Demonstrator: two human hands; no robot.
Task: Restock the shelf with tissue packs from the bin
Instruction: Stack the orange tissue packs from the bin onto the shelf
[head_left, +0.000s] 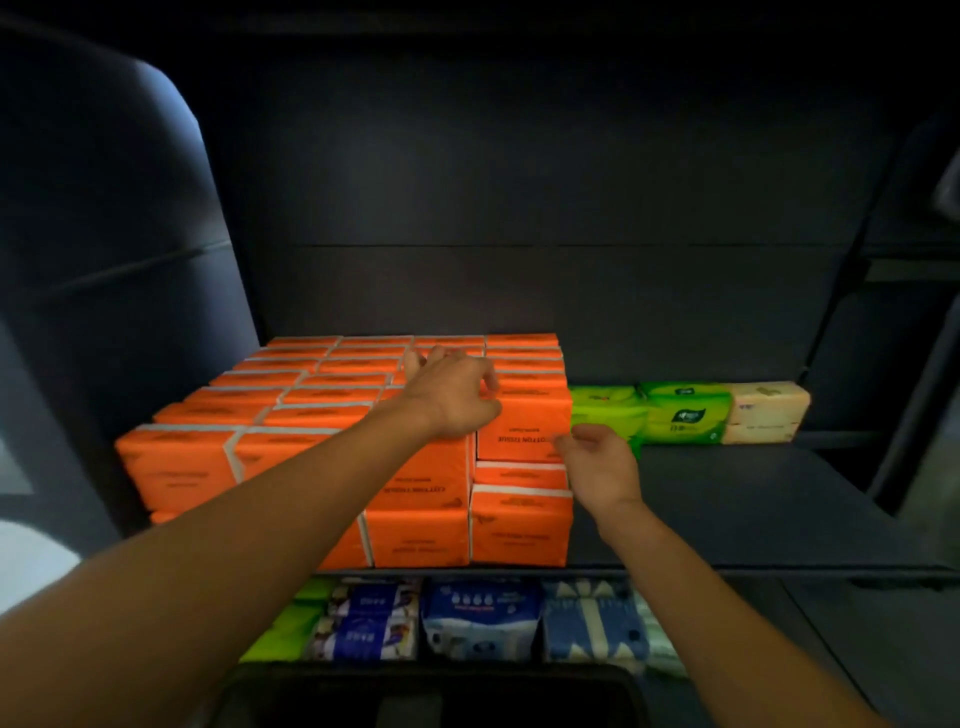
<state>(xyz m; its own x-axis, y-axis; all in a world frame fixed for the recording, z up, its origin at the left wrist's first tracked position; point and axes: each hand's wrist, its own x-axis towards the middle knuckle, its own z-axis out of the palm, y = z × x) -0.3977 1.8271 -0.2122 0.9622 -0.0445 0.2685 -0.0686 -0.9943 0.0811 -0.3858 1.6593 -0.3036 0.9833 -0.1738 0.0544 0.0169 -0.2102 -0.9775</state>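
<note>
Several orange tissue packs (291, 415) fill the left half of the dark shelf (753, 509), stacked in layers. My left hand (452, 395) lies on top of the stack near its right column, fingers curled over the packs, touching the upper orange pack (524, 431) at the front right. My right hand (602, 467) is just right of that pack, palm turned up, fingers relaxed and holding nothing. The dark rim of the bin (431, 696) shows at the bottom edge; its inside is hidden.
Two green packs (675, 410) and a cream pack (763, 410) stand in a row at the back right of the shelf. The shelf below holds blue-and-white packs (478, 618) and green ones (291, 623). A dark side panel (104, 260) bounds the left.
</note>
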